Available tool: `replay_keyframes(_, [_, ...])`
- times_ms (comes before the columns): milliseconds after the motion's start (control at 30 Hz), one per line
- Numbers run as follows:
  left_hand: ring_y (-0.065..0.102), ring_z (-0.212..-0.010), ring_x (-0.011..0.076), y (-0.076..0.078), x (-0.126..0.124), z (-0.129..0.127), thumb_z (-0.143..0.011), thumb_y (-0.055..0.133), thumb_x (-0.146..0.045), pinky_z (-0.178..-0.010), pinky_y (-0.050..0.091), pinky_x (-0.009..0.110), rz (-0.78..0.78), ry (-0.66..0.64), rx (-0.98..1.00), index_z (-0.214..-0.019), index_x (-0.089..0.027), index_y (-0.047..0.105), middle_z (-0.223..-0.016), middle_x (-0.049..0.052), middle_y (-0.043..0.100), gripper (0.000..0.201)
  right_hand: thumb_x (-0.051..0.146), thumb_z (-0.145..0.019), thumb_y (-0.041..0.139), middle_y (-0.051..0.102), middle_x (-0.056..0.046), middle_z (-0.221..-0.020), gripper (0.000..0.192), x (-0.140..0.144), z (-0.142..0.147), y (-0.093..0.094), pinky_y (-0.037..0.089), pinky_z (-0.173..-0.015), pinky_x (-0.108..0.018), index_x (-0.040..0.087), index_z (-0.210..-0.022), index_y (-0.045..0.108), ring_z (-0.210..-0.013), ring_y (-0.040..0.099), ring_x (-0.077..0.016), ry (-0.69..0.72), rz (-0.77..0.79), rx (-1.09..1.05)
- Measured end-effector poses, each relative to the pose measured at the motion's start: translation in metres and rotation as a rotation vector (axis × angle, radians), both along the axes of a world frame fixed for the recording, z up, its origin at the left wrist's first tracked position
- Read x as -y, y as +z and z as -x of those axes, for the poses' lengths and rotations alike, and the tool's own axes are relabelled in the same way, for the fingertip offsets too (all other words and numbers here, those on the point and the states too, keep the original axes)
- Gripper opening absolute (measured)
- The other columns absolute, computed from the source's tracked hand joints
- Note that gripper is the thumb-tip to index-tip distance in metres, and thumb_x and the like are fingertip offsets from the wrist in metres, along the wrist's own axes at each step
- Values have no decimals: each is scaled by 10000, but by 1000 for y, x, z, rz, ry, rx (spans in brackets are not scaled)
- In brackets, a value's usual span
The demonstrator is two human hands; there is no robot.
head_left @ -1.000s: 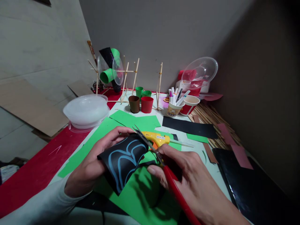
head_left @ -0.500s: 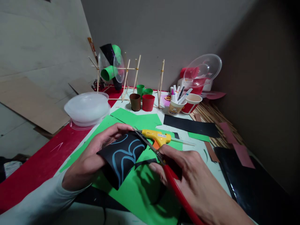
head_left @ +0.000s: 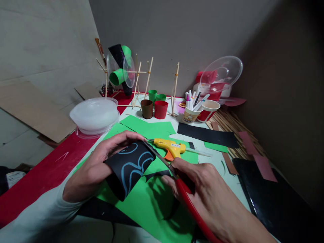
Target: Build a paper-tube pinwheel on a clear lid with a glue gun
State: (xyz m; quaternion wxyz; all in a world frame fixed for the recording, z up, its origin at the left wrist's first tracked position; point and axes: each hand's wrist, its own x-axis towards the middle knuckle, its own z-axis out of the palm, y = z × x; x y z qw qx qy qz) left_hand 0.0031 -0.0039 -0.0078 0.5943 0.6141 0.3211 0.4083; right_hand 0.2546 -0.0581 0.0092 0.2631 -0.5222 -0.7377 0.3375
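Left hand (head_left: 95,168) curled around a bent piece of black paper (head_left: 129,165) bearing light-blue drawn outlines, held above the green sheet (head_left: 149,206). Right hand (head_left: 210,199) grips red-handled scissors (head_left: 177,182); blades meet the black paper's upper right edge. Yellow glue gun (head_left: 170,147) lies just behind, with a small white label, text unreadable. Marker cup (head_left: 190,115) near the back carries a printed cartoon figure, too small to read.

1. Yellow glue gun (head_left: 170,147) lies on green paper sheets (head_left: 149,128) on my worktop (head_left: 217,158).
2. Brown cup (head_left: 147,108) and red cup (head_left: 161,109) stand side by side.
3. Marker cup (head_left: 190,114) stands right of them.
4. Clear lidded container (head_left: 94,116) sits at left.
5. Black paper strip (head_left: 207,135) lies at right.
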Motion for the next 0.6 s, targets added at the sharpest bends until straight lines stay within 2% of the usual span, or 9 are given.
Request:
replay_keyframes(100, [708,-1136,174,1,1,-1,-911,676,-330,-954,556,153,13,49,-27,-1240,-290,709,-1230,-10,738,334,378,-1006,549,362,58,-617,361,1,1,0,248,-481,-282,259,-701,398,-554,270,-139,-1,28,-13])
replay_keyframes(200, [703,-1139,180,3,1,-1,-903,670,-343,-961,551,154,-13,47,-37,-1255,-265,704,-1227,7,739,362,386,-1006,537,357,58,-613,362,1,1,0,236,-478,-286,260,-699,393,-544,265,-137,8,48,-20])
replay_keyframes(300, [706,-1147,179,5,-1,0,-911,666,-347,-961,550,156,-48,-11,-51,-1254,-285,710,-1235,-2,741,351,404,-1016,513,350,62,-602,368,0,0,-1,234,-484,-291,260,-700,394,-530,254,-134,13,54,-14])
replay_keyframes(500, [717,-1119,240,7,1,-2,-772,801,-428,-914,587,201,-40,98,-102,-1213,-261,746,-1217,29,754,475,398,-1000,530,349,58,-613,337,-3,-1,-4,251,-514,-294,257,-720,407,-562,235,-143,-1,-13,77])
replay_keyframes(600, [730,-1081,200,8,1,-5,-841,756,-402,-881,581,165,-30,85,-83,-1194,-305,765,-1204,0,759,366,392,-1000,570,388,70,-596,347,-4,-3,-3,261,-504,-277,253,-723,413,-549,272,-130,-18,-30,7])
